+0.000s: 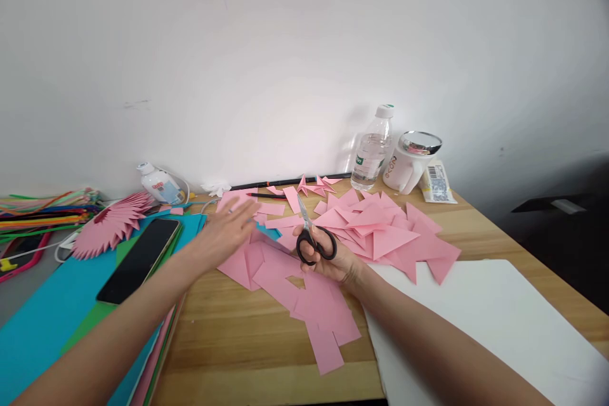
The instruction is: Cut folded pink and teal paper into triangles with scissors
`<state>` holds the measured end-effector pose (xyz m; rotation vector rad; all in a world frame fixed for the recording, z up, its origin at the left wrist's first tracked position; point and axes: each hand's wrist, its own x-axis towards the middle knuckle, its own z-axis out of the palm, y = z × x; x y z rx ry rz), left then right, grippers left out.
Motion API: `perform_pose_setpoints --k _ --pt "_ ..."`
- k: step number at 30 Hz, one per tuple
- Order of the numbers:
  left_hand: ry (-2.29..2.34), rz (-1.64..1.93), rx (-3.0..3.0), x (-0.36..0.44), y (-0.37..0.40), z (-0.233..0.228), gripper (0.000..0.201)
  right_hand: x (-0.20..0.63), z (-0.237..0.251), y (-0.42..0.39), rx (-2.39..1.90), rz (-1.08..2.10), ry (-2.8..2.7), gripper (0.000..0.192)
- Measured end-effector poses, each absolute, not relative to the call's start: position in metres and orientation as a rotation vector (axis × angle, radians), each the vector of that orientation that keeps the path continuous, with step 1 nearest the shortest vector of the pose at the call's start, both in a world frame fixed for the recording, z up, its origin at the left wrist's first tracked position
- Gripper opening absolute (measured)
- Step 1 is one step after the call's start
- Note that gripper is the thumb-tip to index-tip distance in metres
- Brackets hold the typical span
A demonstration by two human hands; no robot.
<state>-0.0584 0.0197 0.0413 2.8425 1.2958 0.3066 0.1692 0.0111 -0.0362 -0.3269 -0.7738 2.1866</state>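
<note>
My right hand [337, 259] is wrapped around the black handles of a pair of scissors [304, 219], whose blades point up and away from me. The blades rise above a heap of pink paper pieces [328, 298] spread across the wooden table. To the left, my left hand [228, 233] has its fingers stretched out over pink paper and holds nothing that I can see; whether it touches the paper is unclear. A bit of blue paper [270, 231] shows between the hands. Beyond them lie small pink folded pieces [314, 186] near the wall.
On the left are blue sheets [42, 323], a phone [139, 260], a pleated pink paper fan [111, 225], colourful pipe cleaners [42, 209] and a small white bottle [159, 184]. A water bottle [372, 152], a white mug [409, 162] and a white board [480, 323] stand or lie at right.
</note>
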Motion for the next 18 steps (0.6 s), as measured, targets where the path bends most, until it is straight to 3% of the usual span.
perform_pose_setpoints --k 3,8,13,18 --pt "1.403 0.336 3.228 -0.071 0.025 0.081 0.022 0.169 -0.036 0.012 -0.351 2.176 -0.739 0.032" --pt "1.503 1.120 3.350 -0.069 0.011 0.118 0.017 0.162 -0.036 0.013 -0.370 2.138 -0.727 0.035" --pt "1.417 1.551 3.209 -0.041 -0.005 0.110 0.022 0.155 -0.034 0.012 -0.337 2.137 -0.739 0.046" --pt "1.377 1.558 2.831 -0.022 -0.007 0.079 0.024 0.156 -0.037 0.018 -0.526 1.844 -0.629 0.041"
